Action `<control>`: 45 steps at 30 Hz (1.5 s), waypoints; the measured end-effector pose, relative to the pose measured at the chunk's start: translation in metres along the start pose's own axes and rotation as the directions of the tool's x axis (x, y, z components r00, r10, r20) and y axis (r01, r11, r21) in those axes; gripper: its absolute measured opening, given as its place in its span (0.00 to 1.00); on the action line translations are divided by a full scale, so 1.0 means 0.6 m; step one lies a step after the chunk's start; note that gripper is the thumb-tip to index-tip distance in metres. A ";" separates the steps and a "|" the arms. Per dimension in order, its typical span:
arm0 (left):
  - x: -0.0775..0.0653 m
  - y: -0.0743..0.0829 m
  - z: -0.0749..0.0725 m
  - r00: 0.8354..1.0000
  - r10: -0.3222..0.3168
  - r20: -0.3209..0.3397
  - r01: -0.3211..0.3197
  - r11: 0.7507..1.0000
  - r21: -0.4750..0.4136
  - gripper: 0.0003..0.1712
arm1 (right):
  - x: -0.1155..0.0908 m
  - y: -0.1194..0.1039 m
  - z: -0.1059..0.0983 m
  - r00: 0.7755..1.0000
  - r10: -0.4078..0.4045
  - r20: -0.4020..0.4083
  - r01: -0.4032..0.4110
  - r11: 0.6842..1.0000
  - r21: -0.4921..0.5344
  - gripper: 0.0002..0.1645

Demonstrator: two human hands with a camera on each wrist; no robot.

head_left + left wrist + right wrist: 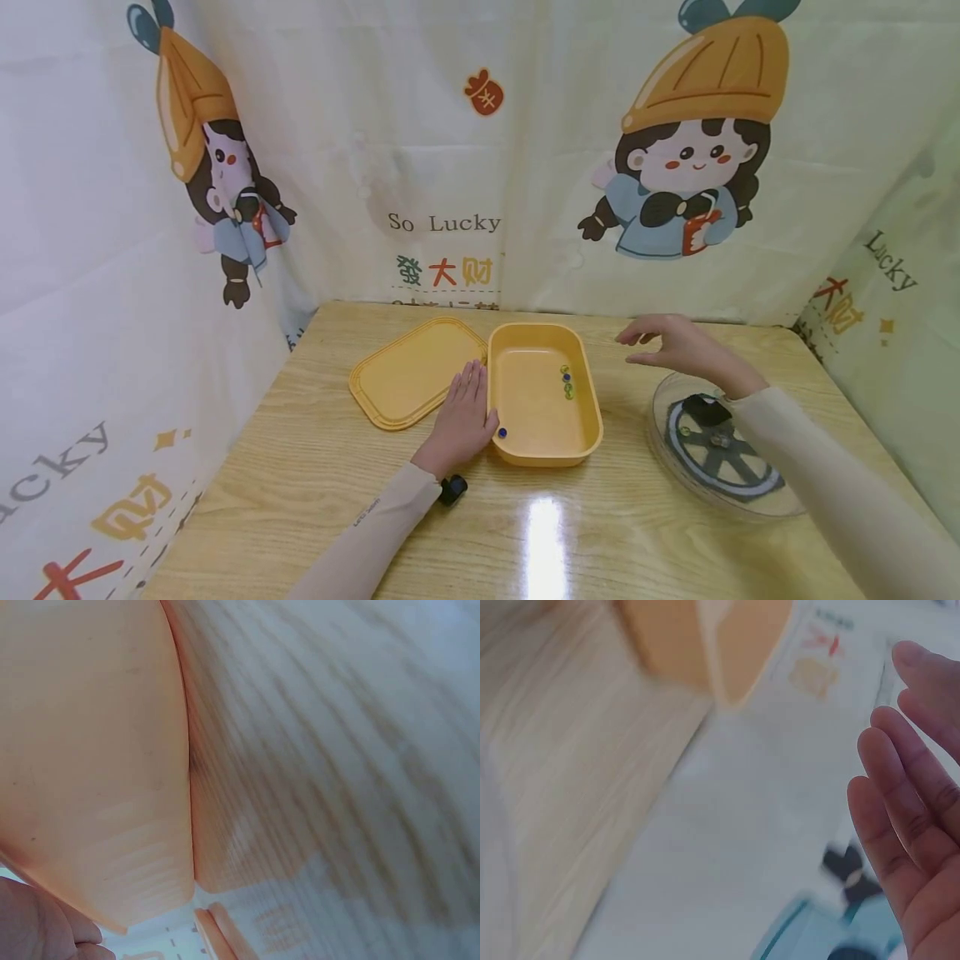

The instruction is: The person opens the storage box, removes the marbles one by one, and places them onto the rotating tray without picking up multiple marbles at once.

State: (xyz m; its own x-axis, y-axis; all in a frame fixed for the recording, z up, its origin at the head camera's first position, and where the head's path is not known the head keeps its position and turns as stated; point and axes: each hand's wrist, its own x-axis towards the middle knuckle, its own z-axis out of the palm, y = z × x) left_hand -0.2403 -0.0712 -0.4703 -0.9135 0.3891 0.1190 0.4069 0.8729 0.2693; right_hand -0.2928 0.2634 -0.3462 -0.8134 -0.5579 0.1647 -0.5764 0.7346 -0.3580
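A yellow-orange plastic box (546, 442) stands lidless on the table. Inside it, several small green and blue marbles (567, 388) line up near the right wall, and one blue marble (502, 432) sits in the near-left corner. My left hand (459, 421) rests along the box's left side, fingers straight and thumb at the rim. To the right of the box, my right hand (678, 346) is raised above the table, its fingers loosely bent. In the right wrist view nothing lies between the right fingers (889, 817).
A matching yellow lid (416, 375) lies flat left of the box. Under my right forearm is a clear round container (663, 446) with a dark spoked wheel shape (720, 450) and a greenish marble (684, 431). A printed cloth (555, 167) hangs behind the table.
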 end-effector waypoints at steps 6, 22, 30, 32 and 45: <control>0.000 0.000 -0.001 1.000 -0.001 -0.003 0.001 1.000 -0.010 0.38 | 0.057 -0.053 0.026 0.983 -0.156 0.098 0.153 0.988 0.038 0.14; 0.000 0.002 -0.002 1.000 -0.002 0.010 0.001 1.000 0.021 0.39 | 0.144 -0.124 0.153 0.838 -0.397 0.374 0.371 0.917 0.142 0.12; 0.000 0.000 -0.004 1.000 0.004 -0.002 -0.003 0.999 0.039 0.39 | 0.161 -0.130 0.205 0.789 -0.427 0.442 0.394 0.903 0.170 0.08; 0.000 0.000 -0.004 1.000 0.001 -0.001 -0.001 0.999 0.032 0.39 | 0.163 -0.130 0.214 0.781 -0.429 0.454 0.395 0.902 0.174 0.08; 0.001 0.001 -0.003 1.000 -0.015 0.001 0.015 0.999 0.029 0.39 | 0.170 -0.128 0.262 0.790 -0.432 0.435 0.386 0.902 0.195 0.06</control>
State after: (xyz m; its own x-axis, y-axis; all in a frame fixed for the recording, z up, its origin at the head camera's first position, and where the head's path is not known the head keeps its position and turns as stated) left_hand -0.2406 -0.0708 -0.4684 -0.9195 0.3763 0.1140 0.3930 0.8867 0.2436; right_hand -0.3190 0.0893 -0.4461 -0.3590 -0.9262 -0.1155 -0.8182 0.3718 -0.4385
